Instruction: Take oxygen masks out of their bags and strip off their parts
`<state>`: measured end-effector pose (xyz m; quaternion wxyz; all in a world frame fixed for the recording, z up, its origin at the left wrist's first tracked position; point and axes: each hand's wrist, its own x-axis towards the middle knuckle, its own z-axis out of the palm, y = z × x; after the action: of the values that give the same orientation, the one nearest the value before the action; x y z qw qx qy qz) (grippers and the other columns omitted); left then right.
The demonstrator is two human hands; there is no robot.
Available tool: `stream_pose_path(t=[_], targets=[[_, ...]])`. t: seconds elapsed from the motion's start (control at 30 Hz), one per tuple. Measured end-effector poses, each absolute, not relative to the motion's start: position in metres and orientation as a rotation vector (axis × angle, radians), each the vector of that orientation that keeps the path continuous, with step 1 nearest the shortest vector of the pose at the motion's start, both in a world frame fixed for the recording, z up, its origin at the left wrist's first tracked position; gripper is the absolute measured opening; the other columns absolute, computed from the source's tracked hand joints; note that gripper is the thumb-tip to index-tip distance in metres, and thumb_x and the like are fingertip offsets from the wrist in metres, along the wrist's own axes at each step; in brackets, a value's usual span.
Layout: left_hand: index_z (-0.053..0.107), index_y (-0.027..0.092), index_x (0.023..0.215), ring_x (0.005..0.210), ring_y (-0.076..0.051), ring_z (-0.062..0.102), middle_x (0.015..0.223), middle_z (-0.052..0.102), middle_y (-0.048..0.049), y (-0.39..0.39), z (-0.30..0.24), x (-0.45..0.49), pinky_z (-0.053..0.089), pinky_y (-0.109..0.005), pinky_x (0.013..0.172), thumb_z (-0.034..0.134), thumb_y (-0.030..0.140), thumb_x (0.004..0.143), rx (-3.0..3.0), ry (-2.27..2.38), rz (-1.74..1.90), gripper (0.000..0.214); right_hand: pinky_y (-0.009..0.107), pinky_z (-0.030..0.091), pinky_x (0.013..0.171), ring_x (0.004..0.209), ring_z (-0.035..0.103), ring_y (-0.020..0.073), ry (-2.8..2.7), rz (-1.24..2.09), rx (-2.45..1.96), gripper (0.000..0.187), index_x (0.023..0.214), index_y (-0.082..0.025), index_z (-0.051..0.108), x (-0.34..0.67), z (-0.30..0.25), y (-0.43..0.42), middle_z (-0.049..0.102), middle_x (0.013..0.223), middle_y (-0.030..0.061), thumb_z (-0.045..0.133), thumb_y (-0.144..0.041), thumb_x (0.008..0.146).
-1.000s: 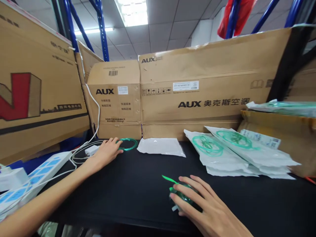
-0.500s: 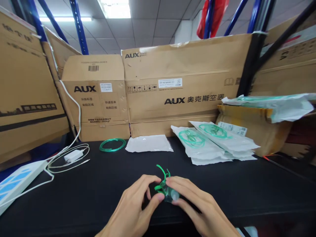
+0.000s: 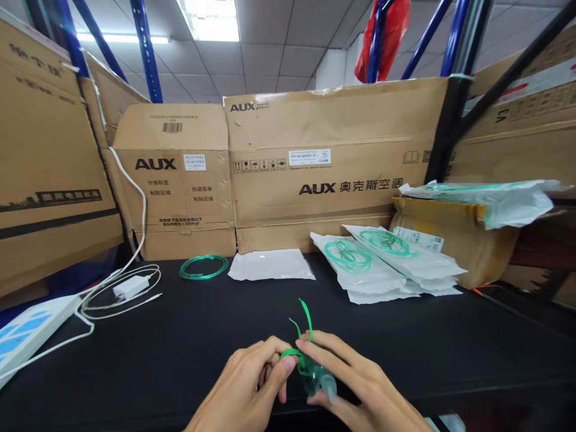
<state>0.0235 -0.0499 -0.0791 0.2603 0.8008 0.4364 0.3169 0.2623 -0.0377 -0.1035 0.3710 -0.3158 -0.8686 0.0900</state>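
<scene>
A small, see-through green oxygen mask (image 3: pixel 316 373) with a pale connector is between my hands, low over the black table. My left hand (image 3: pixel 247 381) pinches its green elastic strap (image 3: pixel 290 353) between thumb and fingers. My right hand (image 3: pixel 360 375) grips the mask body from the right, fingers over the top and thumb below. Two loose ends of the strap stick up above the fingers. Part of the mask is hidden by my right fingers.
A green tubing coil (image 3: pixel 204 267) and a flat white packet (image 3: pixel 272 265) lie at the back. Several packed tubing sets (image 3: pixel 373 270) are stacked right, near a cardboard box (image 3: pixel 490 255). Left are a power strip (image 3: pixel 36 324) and cable with a white adapter (image 3: pixel 131 287). AUX cartons (image 3: pixel 270 204) stand behind.
The mask has tilted and come slightly nearer, its connector now pointing down and toward me. My left fingers have closed on the strap, and its loose ends have shifted.
</scene>
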Motion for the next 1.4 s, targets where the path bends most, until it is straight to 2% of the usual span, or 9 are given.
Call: stream_pose_path(t=[0.17, 0.33, 0.53, 0.67, 0.8, 0.9, 1.03, 1.17, 1.4], targets=[[0.056, 0.031, 0.129, 0.070, -0.015, 0.063, 0.081, 0.066, 0.0048, -0.047, -0.084, 0.017, 0.050, -0.025, 0.072, 0.044, 0.037, 0.109, 2.286, 1.304, 1.081, 0.025, 0.024, 0.054, 0.105, 0.122, 0.069, 0.0186, -2.117, 0.366, -0.839, 0.058, 0.144, -0.040, 0.051, 0.264, -0.098, -0.040, 0.070, 0.136, -0.0018, 0.073, -0.020, 0.094], [0.059, 0.035, 0.124, 0.087, -0.018, 0.068, 0.105, 0.074, 0.0036, -0.049, -0.092, 0.018, 0.049, -0.039, 0.101, 0.047, 0.026, 0.107, 2.608, 1.141, 1.152, 0.023, 0.022, 0.056, 0.098, 0.116, 0.071, 0.0171, -2.051, 0.512, -0.886, 0.042, 0.132, -0.037, 0.056, 0.262, -0.087, -0.047, 0.073, 0.125, -0.0035, 0.072, -0.024, 0.095], [0.056, 0.027, 0.126, 0.073, -0.019, 0.065, 0.080, 0.065, 0.0037, -0.052, -0.091, 0.023, 0.055, -0.034, 0.078, 0.063, 0.034, 0.098, 2.394, 1.421, 1.191, 0.030, 0.021, 0.050, 0.109, 0.126, 0.066, 0.0159, -2.146, 0.369, -0.957, 0.049, 0.139, -0.040, 0.055, 0.261, -0.089, -0.054, 0.068, 0.139, -0.0049, 0.073, -0.030, 0.095], [0.063, 0.028, 0.108, 0.089, -0.021, 0.067, 0.099, 0.070, -0.0011, -0.050, -0.087, 0.020, 0.051, -0.035, 0.088, 0.054, 0.021, 0.100, 2.524, 1.295, 1.076, 0.015, 0.025, 0.047, 0.113, 0.128, 0.066, 0.0182, -2.163, 0.223, -0.909, 0.052, 0.144, -0.033, 0.054, 0.262, -0.091, -0.057, 0.067, 0.143, -0.0002, 0.072, -0.032, 0.096], [0.055, 0.026, 0.106, 0.089, -0.019, 0.067, 0.098, 0.071, -0.0005, -0.051, -0.083, 0.020, 0.051, -0.028, 0.082, 0.051, 0.010, 0.089, 2.301, 1.176, 1.061, 0.023, 0.026, 0.053, 0.108, 0.123, 0.070, 0.0210, -2.137, 0.213, -0.881, 0.048, 0.141, -0.033, 0.058, 0.257, -0.082, -0.062, 0.070, 0.139, 0.0009, 0.071, -0.027, 0.096], [0.050, 0.025, 0.109, 0.091, -0.017, 0.068, 0.097, 0.072, -0.0003, -0.053, -0.077, 0.020, 0.050, -0.024, 0.081, 0.050, 0.012, 0.088, 2.080, 1.034, 0.982, 0.025, 0.024, 0.056, 0.104, 0.121, 0.071, 0.0212, -2.127, 0.188, -0.849, 0.047, 0.140, -0.034, 0.059, 0.253, -0.077, -0.061, 0.071, 0.137, 0.0014, 0.070, -0.024, 0.096], [0.057, 0.026, 0.118, 0.092, -0.017, 0.069, 0.102, 0.074, -0.0004, -0.055, -0.071, 0.019, 0.049, -0.024, 0.086, 0.050, 0.021, 0.097, 2.011, 0.965, 0.909, 0.022, 0.020, 0.055, 0.103, 0.120, 0.071, 0.0190, -2.167, 0.220, -0.733, 0.047, 0.138, -0.033, 0.057, 0.251, -0.074, -0.056, 0.072, 0.133, 0.0017, 0.069, -0.017, 0.095], [0.069, 0.028, 0.108, 0.094, -0.018, 0.068, 0.101, 0.075, 0.0015, -0.055, -0.073, 0.018, 0.047, -0.025, 0.088, 0.054, 0.025, 0.098, 2.113, 1.110, 0.895, 0.018, 0.017, 0.058, 0.096, 0.114, 0.073, 0.0177, -2.170, 0.233, -0.719, 0.043, 0.132, -0.033, 0.058, 0.251, -0.074, -0.056, 0.073, 0.127, 0.0000, 0.070, -0.019, 0.094], [0.064, 0.023, 0.082, 0.074, -0.014, 0.063, 0.080, 0.069, 0.0032, -0.052, -0.080, 0.026, 0.045, -0.021, 0.072, 0.059, 0.033, 0.099, 2.136, 1.244, 0.994, 0.020, 0.016, 0.054, 0.101, 0.118, 0.070, 0.0149, -2.167, 0.188, -0.643, 0.076, 0.147, -0.036, 0.040, 0.244, -0.076, -0.061, 0.069, 0.129, -0.0005, 0.069, -0.002, 0.086]])
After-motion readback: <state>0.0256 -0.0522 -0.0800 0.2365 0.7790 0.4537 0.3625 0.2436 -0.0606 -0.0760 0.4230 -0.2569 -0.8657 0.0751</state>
